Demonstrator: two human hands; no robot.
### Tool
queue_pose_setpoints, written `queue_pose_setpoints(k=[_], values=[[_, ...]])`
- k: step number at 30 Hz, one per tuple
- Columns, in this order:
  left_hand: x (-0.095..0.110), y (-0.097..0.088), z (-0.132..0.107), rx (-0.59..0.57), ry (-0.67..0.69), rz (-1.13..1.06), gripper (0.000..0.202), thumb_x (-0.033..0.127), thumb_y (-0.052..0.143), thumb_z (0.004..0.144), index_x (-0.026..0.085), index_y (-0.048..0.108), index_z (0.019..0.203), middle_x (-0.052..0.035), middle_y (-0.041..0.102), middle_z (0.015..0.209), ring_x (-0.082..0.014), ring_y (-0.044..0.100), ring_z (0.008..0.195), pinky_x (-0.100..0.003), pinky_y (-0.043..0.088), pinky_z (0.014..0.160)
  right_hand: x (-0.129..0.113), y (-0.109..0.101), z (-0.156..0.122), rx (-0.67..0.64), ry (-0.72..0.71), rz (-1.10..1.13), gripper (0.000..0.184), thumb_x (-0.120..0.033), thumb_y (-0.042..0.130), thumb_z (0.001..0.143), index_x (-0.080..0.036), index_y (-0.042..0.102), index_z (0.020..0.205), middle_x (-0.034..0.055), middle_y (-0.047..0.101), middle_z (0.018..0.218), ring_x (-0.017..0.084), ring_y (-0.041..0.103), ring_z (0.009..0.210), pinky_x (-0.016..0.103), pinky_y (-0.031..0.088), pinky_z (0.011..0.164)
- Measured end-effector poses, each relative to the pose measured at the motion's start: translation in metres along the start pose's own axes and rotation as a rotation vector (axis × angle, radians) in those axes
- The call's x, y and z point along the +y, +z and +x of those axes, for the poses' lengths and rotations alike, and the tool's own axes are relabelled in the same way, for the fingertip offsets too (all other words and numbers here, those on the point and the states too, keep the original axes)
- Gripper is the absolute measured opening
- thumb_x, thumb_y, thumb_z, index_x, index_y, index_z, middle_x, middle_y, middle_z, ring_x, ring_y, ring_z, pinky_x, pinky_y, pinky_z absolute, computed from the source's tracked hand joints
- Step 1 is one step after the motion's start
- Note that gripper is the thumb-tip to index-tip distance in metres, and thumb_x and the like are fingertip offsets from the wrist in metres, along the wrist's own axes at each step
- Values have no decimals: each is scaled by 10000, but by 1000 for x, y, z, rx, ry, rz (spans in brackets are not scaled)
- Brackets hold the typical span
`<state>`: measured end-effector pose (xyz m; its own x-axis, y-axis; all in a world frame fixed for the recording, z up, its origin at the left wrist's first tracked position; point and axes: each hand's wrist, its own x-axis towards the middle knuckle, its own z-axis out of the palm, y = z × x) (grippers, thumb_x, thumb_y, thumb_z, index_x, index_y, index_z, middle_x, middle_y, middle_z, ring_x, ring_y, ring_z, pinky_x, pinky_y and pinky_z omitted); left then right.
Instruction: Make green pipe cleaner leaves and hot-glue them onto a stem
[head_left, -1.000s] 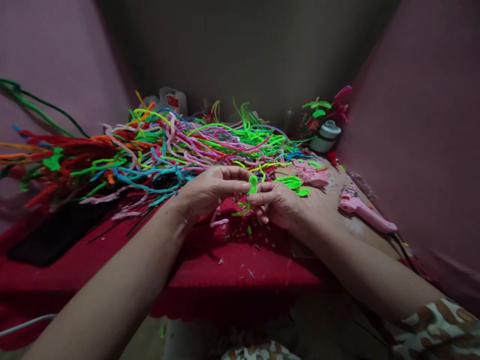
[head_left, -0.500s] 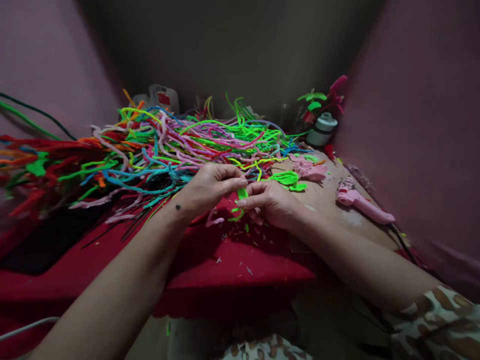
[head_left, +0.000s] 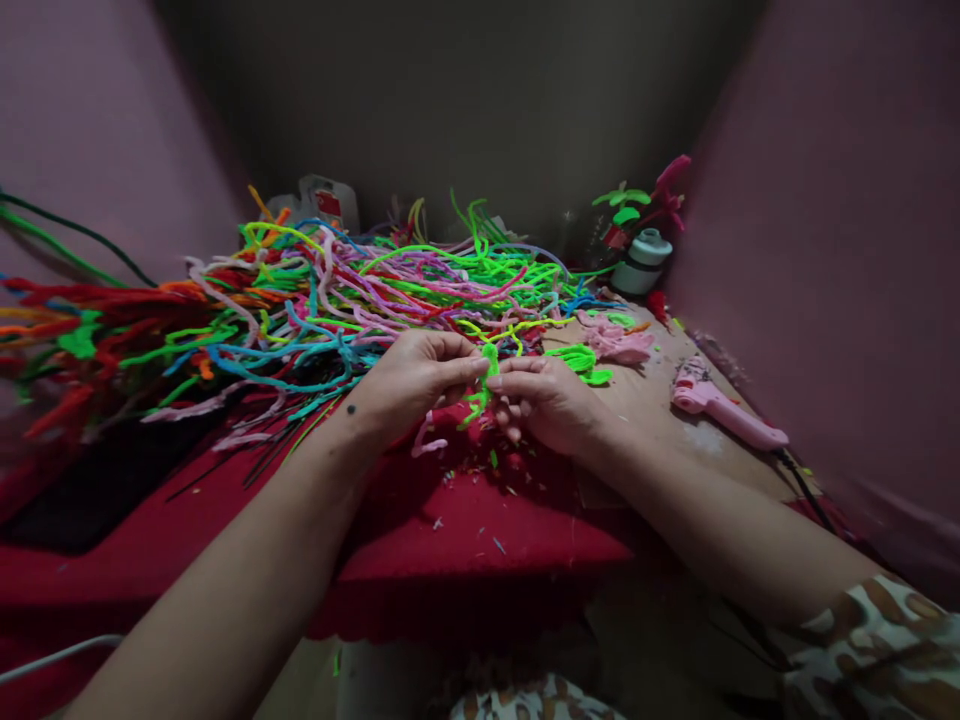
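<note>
Handwork on a green stem (head_left: 490, 354), held up over the middle of a red worktop (head_left: 487, 545). The left hand (head_left: 420, 374) pinches it between thumb and forefinger from the left; the right hand (head_left: 559, 405) pinches it from the right, the two grips close together. A green tail (head_left: 475, 407) hangs beneath; whether it belongs to the same stem cannot be told. The step in hand appears to be fine shaping; a further bend would call for one grip to hold firm while the other shifts. On the far side, loose stems (head_left: 420, 282) lie heaped; at right, a green bundle (head_left: 576, 360) and a pink tool (head_left: 731, 415) rest on a board (head_left: 656, 400).
</note>
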<state>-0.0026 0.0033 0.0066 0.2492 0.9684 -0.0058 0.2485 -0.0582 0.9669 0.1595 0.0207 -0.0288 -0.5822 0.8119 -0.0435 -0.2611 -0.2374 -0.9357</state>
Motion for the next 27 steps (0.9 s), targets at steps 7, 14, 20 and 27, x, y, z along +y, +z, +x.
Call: queue_pose_setpoints(k=[7, 14, 20, 27], values=[[4, 0, 0, 60, 19, 181, 133, 266, 591, 685, 137, 612, 702, 39, 498, 511, -62, 384, 443, -194, 283, 441, 2, -1, 1, 80, -109, -145, 102, -196, 594, 684, -152, 543, 609, -40, 517, 480, 68, 461, 363, 189, 369, 342], [5, 9, 1, 121, 33, 369, 137, 234, 554, 664, 123, 610, 606, 29, 516, 513, -71, 414, 474, -195, 296, 465, -1, 4, -4, 153, -194, -322, 69, -160, 574, 681, -156, 547, 618, -47, 519, 478, 70, 457, 366, 191, 385, 353], [9, 18, 0, 157, -30, 372, 88, 156, 496, 638, 140, 573, 597, 55, 459, 399, -54, 360, 360, -189, 250, 404, -4, 7, -5, 173, -160, -321, 79, -148, 590, 663, -152, 532, 611, -47, 523, 477, 70, 475, 367, 186, 398, 354], [8, 8, 0, 58, -76, 270, 109, 210, 528, 626, 147, 545, 539, 49, 435, 391, -56, 348, 345, -203, 205, 374, 6, 2, -1, 144, -145, -132, 180, -272, 676, 655, -169, 533, 693, -41, 566, 533, 79, 482, 360, 194, 389, 318]])
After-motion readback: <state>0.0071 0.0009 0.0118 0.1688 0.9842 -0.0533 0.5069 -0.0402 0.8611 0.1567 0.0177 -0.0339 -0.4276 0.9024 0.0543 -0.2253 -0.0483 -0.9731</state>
